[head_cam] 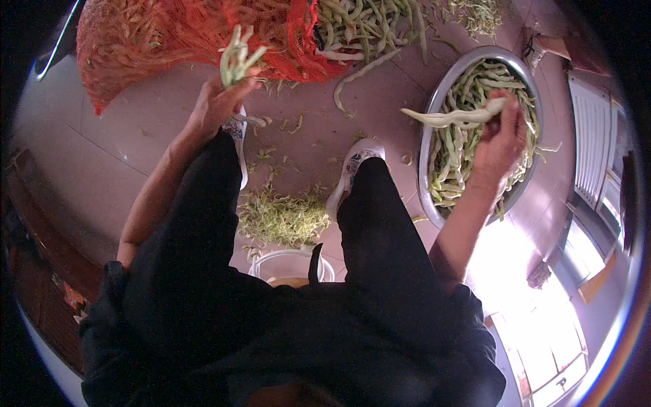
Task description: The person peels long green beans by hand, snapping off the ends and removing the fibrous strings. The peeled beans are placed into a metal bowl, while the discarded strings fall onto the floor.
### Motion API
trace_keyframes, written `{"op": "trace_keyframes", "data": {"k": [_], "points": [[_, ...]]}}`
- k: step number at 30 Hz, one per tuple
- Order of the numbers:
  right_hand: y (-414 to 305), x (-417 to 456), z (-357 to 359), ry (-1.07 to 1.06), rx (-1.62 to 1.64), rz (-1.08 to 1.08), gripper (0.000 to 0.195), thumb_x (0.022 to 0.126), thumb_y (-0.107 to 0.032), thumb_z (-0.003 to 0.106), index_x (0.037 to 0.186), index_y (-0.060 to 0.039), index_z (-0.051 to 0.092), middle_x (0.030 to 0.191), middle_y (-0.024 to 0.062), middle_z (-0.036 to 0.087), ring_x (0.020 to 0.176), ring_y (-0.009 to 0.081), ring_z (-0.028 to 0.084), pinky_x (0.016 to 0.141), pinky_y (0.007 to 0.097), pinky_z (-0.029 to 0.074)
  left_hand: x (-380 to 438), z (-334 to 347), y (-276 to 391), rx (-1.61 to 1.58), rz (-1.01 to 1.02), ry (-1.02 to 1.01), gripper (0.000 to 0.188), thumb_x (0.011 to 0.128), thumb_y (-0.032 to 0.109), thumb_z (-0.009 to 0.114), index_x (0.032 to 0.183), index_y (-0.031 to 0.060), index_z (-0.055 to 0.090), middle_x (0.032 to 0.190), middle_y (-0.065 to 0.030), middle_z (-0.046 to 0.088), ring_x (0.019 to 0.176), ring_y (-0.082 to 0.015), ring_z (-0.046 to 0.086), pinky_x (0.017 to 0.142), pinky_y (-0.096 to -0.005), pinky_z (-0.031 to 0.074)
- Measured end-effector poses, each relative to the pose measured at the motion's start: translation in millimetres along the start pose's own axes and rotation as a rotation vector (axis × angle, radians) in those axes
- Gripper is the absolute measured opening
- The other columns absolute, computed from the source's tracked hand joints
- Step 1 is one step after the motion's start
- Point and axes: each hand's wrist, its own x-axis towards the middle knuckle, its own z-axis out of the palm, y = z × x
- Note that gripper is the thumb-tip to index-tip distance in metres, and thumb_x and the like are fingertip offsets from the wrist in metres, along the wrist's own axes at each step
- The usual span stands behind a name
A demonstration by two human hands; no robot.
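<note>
My left hand (pixel 216 104) is closed around a small bunch of pale green bean pods (pixel 236 61), their ends sticking up, near the red mesh sack (pixel 188 35). Over an oval metal basin (pixel 426 152) on the right, my right hand (pixel 501 135) grips a long pale bean pod (pixel 447 119) that points to the left. The basin holds a heap of green bean pods (pixel 460 152). More pods (pixel 366 25) spill from the mouth of the sack, which is full of them.
A pile of bean trimmings (pixel 285 216) lies on the tiled floor between my shoes, in front of a whitish round rim (pixel 330 269) between my legs. More scraps (pixel 478 18) lie at the top right. Part of another person's arm (pixel 554 47) shows beyond the basin.
</note>
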Motion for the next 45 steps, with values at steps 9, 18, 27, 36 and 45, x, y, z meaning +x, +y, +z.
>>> {"op": "trace_keyframes", "data": {"k": [9, 18, 27, 36, 45], "points": [[34, -35, 58, -0.275, 0.238, 0.202, 0.021, 0.092, -0.021, 0.054, 0.096, -0.0019, 0.063, 0.091, 0.0059, 0.065, 0.077, 0.011, 0.056, 0.071, 0.0231, 0.046, -17, 84, 42, 0.15, 0.237, -0.491, 0.025, 0.088, 0.023, 0.061, 0.104, 0.004, 0.062, 0.077, 0.0001, 0.062, 0.057, -0.0071, 0.052, 0.049, -0.0242, 0.043], [28, -68, 78, -0.904, -0.739, -0.706, 0.041, 0.076, -0.001, 0.054, 0.116, -0.0082, 0.055, 0.124, 0.0129, 0.05, 0.118, 0.0283, 0.045, 0.103, 0.0422, 0.029, -20, 66, 44, 0.548, 0.658, -0.422, 0.019, 0.076, 0.01, 0.062, 0.093, 0.0012, 0.06, 0.071, -0.0115, 0.062, 0.064, -0.0248, 0.06, 0.058, -0.035, 0.046], [55, -123, 101, -1.002, 0.029, 0.439, 0.018, 0.091, -0.013, 0.053, 0.103, -0.0018, 0.061, 0.081, 0.009, 0.065, 0.077, 0.0172, 0.063, 0.068, 0.0315, 0.052, -18, 72, 31, 0.471, 0.617, -0.205, 0.018, 0.077, 0.006, 0.06, 0.094, 0.0025, 0.061, 0.074, -0.0155, 0.063, 0.071, -0.0288, 0.065, 0.062, -0.037, 0.049], [62, -124, 102, -0.914, 0.069, 0.469, 0.03, 0.097, -0.026, 0.041, 0.11, -0.0048, 0.057, 0.086, 0.0083, 0.061, 0.078, 0.0175, 0.059, 0.066, 0.0292, 0.048, -7, 81, 29, 0.524, 0.922, -0.054, 0.017, 0.074, 0.007, 0.06, 0.091, 0.0039, 0.057, 0.076, -0.0151, 0.061, 0.071, -0.0347, 0.062, 0.061, -0.0381, 0.048], [58, -104, 123, -0.5, 0.008, 0.396, 0.045, 0.095, -0.042, 0.033, 0.085, -0.0033, 0.054, 0.06, 0.0069, 0.053, 0.046, 0.0164, 0.05, 0.044, 0.0304, 0.041, -2, 96, 31, 0.278, 0.721, 0.0, 0.015, 0.084, 0.008, 0.059, 0.097, 0.0011, 0.058, 0.064, -0.0083, 0.057, 0.057, -0.0147, 0.054, 0.053, -0.0303, 0.043]]}}
